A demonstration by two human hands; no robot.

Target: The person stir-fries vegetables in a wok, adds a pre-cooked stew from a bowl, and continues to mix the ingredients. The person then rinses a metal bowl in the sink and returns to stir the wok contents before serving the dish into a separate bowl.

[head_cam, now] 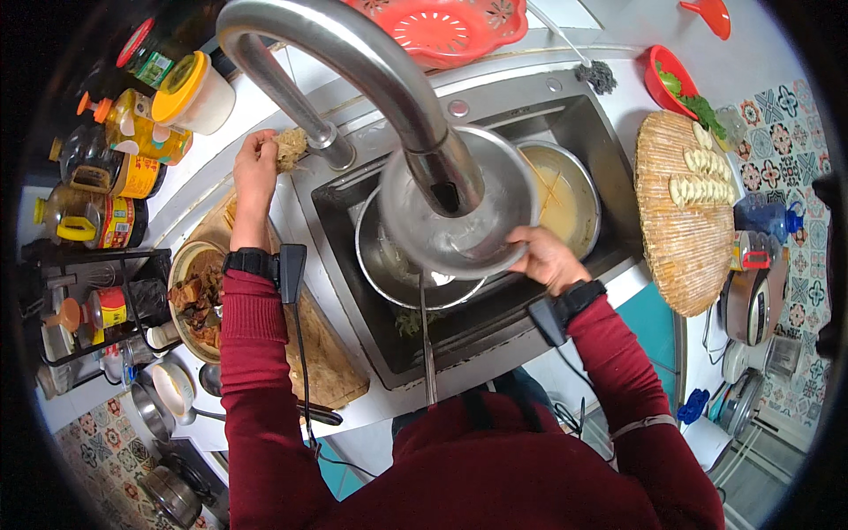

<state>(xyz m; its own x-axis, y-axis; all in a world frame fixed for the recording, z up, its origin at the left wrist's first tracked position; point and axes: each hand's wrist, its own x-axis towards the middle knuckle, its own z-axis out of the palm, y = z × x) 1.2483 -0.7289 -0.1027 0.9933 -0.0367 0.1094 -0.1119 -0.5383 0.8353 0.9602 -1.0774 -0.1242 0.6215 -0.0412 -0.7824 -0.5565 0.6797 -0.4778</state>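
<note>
My right hand grips the rim of a metal bowl, which is held tilted under the faucet above the sink. My left hand holds a tan fibrous scrubber beside the faucet's base. Below the held bowl, a metal pot stands in the sink, partly hidden, with a long metal handle reaching towards me. At its right in the sink is another metal bowl with cloudy yellowish liquid and chopsticks in it.
On the left are a wooden cutting board, a knife handle, a bowl of brown food and several bottles. A woven tray with dumplings lies at right, near a red bowl. A red plastic basket stands behind the sink.
</note>
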